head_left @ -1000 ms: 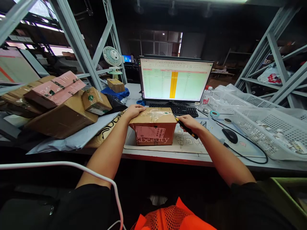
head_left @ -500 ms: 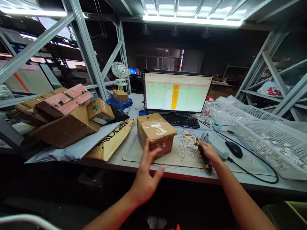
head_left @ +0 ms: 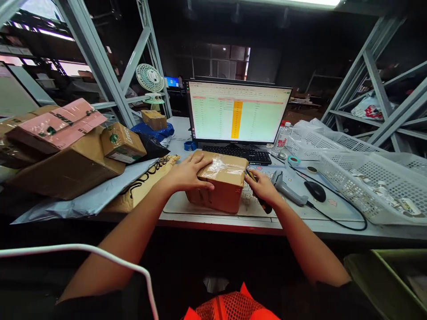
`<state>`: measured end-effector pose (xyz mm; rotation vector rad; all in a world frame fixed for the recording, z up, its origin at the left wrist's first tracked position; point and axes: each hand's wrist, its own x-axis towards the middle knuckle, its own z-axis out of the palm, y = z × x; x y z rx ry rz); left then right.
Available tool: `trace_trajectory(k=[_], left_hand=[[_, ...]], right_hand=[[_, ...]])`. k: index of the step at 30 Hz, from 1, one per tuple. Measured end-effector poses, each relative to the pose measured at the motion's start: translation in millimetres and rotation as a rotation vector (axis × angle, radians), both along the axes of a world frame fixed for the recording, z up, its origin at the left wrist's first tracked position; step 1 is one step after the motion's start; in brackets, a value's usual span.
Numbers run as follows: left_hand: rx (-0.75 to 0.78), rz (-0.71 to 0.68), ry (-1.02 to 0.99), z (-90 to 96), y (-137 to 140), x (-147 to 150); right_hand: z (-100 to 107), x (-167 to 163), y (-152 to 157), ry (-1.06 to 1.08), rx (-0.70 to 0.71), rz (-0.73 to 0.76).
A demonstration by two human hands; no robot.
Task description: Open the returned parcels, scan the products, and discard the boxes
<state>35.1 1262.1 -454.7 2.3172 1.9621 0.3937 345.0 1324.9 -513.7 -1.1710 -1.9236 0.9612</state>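
Here, carton sits mid-frame on bench, long axis running left to right, right end slightly lower. Our left hand lies on top, fingers apart. Our right hand clamps fingers round cutter, tip pointing upper left toward carton's right edge.

Matt cardbd box, glossy tape
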Motion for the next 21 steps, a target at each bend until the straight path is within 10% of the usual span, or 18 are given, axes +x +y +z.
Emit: trace_trajectory(k=[12,16,21], left_hand=[[0.079,0.105,0.147,-6.4,-16.2,20.0],[0.554,0.050,0.084,-46.9,-26.7,31.1],[1.027,-0.006,-0.052,-93.4,-30.5,44.4]], right_hand=[[-15.0,-2.7,-49.1,0.150,-0.029,0.027],[4.7,35.9,-24.4,-0.113,0.242,-0.113],[83.3,10.8,2.1,-0.642,0.730,-0.222]])
